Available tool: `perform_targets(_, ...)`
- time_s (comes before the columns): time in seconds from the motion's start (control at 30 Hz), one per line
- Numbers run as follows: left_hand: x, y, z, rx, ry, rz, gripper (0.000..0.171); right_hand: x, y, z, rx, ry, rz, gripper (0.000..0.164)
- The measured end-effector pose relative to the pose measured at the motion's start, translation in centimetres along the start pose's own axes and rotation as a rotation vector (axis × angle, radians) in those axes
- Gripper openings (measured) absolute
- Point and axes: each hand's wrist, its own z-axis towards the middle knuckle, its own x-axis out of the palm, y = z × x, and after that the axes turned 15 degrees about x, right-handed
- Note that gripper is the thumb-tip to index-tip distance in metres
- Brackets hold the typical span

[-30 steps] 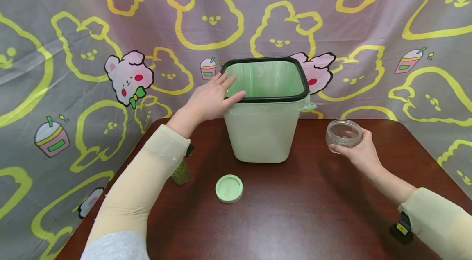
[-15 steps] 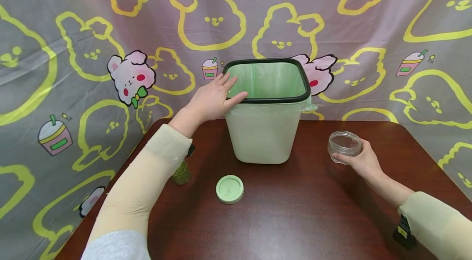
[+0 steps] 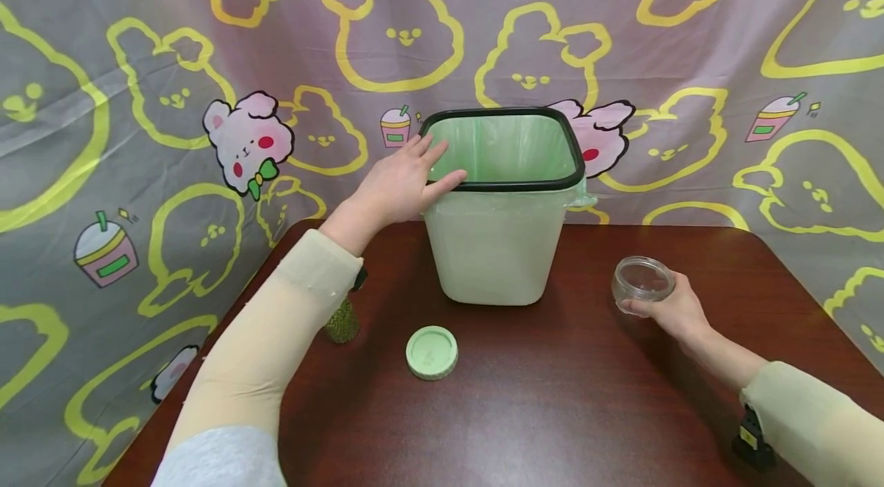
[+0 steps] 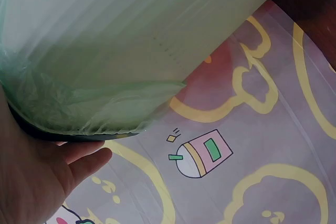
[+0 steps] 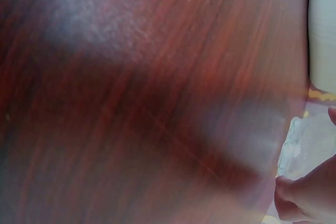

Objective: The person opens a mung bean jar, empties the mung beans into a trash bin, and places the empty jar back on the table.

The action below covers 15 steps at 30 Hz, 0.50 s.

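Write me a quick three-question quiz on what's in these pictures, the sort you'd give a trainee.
1. What is the right hand holding?
2. True or false: the left hand is at the black rim of the bin.
3. Where is the green lid?
A) inside the bin
B) on the tabletop
C) in the right hand

Key:
1. A clear jar with its top open.
2. True.
3. B.

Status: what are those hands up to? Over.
Left hand at the rim of the bin. Right hand holding the clear jar. Green lid lying apart; nothing visible between jar and bin.
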Motion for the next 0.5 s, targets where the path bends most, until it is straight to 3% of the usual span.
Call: perform_targets(0.5,0.04,-0.03,0.04,0.011,-0.012,0.011,0.078,0.52,-0.58,0.21,-0.006,0.012,0.019,0.065)
